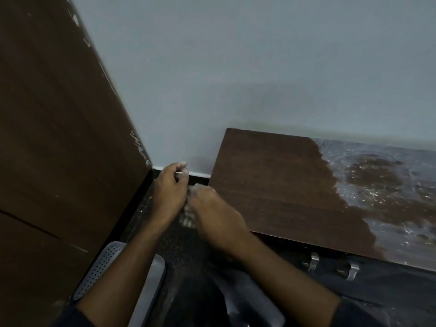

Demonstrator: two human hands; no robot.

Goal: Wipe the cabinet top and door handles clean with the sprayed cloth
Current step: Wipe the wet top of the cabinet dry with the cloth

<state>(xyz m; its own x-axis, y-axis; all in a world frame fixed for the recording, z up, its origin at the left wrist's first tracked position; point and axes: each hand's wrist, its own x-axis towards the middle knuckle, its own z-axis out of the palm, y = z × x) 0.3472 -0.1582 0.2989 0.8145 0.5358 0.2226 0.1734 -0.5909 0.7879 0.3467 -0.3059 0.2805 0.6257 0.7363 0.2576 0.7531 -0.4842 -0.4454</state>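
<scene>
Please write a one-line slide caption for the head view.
Both hands, left and right, bunch a pale cloth beside the brown wooden cabinet top, its right part dusty.

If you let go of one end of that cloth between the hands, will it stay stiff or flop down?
Probably flop. The cloth looks bunched and crumpled between the left hand and right hand, so it likely bends easily. It seems small and light, since fingers alone hold it. It is blurred, so whether it is wet or slippery cannot be told.
</scene>
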